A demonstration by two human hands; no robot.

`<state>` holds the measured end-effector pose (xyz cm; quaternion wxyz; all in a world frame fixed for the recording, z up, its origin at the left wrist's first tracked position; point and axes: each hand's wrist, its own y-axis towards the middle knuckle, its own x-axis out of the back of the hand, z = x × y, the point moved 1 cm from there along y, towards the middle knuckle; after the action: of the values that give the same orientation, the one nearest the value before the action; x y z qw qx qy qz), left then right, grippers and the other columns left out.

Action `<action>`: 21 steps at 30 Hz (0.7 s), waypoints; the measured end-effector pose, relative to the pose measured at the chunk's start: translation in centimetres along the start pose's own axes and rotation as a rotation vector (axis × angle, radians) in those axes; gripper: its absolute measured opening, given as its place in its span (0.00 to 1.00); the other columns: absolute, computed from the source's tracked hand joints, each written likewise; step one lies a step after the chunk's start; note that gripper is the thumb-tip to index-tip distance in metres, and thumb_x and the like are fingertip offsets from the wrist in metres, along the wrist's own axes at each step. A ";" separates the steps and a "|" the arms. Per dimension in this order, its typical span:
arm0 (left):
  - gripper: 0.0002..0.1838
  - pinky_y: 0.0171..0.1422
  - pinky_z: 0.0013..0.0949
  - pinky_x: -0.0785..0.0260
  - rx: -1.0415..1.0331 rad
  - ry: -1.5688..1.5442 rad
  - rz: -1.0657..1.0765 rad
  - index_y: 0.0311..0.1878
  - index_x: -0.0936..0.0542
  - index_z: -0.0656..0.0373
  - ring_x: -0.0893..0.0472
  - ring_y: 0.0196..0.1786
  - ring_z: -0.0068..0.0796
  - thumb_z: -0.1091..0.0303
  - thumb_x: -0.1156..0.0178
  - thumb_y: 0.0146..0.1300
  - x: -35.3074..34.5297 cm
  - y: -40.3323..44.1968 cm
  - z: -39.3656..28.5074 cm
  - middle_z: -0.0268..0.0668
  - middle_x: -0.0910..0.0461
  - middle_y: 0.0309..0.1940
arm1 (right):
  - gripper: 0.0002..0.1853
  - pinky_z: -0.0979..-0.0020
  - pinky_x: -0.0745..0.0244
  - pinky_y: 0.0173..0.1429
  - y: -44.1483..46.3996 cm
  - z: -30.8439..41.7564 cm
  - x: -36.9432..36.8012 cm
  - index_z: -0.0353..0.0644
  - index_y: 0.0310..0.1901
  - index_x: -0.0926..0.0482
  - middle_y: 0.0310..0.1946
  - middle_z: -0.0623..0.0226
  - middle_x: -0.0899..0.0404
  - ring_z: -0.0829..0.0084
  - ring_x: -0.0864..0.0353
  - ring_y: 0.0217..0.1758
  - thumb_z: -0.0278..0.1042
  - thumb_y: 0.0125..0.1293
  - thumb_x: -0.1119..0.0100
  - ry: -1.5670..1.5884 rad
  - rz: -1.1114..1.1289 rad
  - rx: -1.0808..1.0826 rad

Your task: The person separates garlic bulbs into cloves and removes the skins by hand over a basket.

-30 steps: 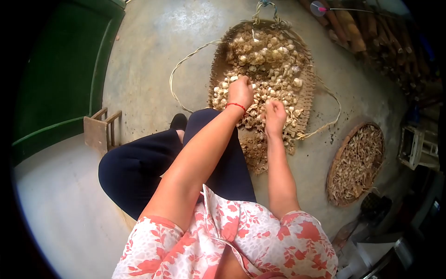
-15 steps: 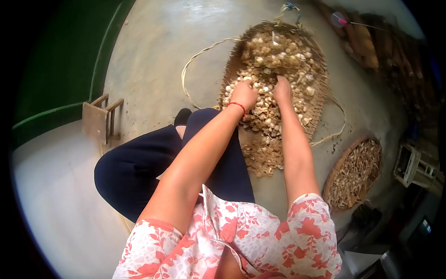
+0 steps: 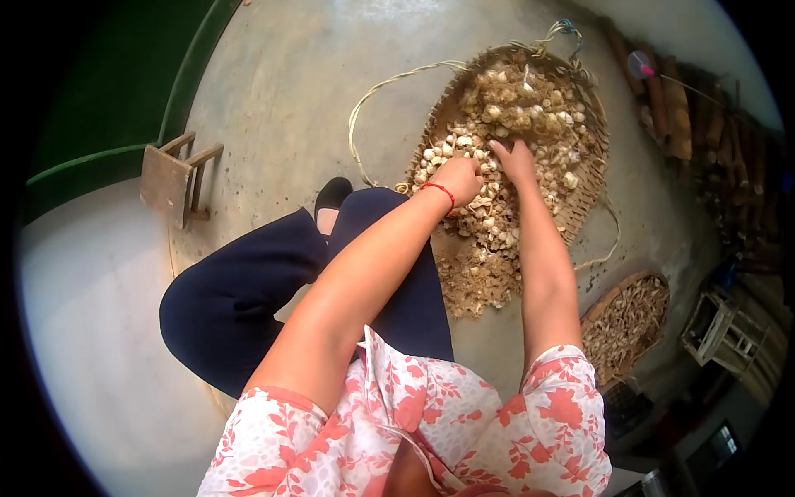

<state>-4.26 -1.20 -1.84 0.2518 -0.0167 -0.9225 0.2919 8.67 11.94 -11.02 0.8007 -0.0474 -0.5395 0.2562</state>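
- nearest: shirt (image 3: 422,406), thin printed cloth, white with coral-red leaf shapes, short sleeves.
- trousers (image 3: 224,302), plain dark navy, smooth fabric, legs bent; black shoe (image 3: 333,194) past the knee.
- crumbly brown husk litter (image 3: 479,286), flaky and papery, at near end of the basket; can't tell if on weave or floor.
- left hand (image 3: 460,180), red cord bracelet (image 3: 445,196) at wrist: fingers curled in close over the bulbs, fingertips hidden; can't tell if anything is held.
- right hand (image 3: 517,163): thumb spread away from fingers, nothing seen in the gap, tips down at the heap.
- garlic bulbs (image 3: 567,180): in the basket, heaped around and under both hands; small, rounded, cream-white, dry papery skins, many dirt-brown, mixed with tan root-like fluff, thickest toward far end.
- basket (image 3: 573,222): long oval, coarse woven strips, ragged edge, on floor (image 3: 281,108), grey, smooth, stained.
- twisted cord loops (image 3: 363,112) off its sides, pale, stiff-looking; another at far end with blue tie.
- right: round shallow tray (image 3: 614,296), brown rim, full of dry shrivelled tan pieces (image 3: 627,331).
- left: small wooden stool (image 3: 166,182), flat plank, tipped over.
- far right: rough logs (image 3: 677,120), stacked.
- far left: green panel (image 3: 99,91), flat, painted-looking.
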 end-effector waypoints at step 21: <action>0.15 0.52 0.39 0.29 0.015 0.046 0.002 0.45 0.19 0.62 0.19 0.46 0.42 0.62 0.42 0.59 -3.7 -0.4 -5.3 0.48 0.19 0.41 | 0.09 0.72 0.21 0.40 -10.6 -3.0 5.6 0.39 0.48 0.27 0.44 0.61 0.21 0.73 0.21 0.40 0.30 0.69 0.49 1.807 0.215 -0.113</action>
<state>1.55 0.63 0.41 0.2729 -0.0227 -0.9143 0.2985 16.78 5.96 -3.77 0.8869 -0.3192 0.2886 0.1680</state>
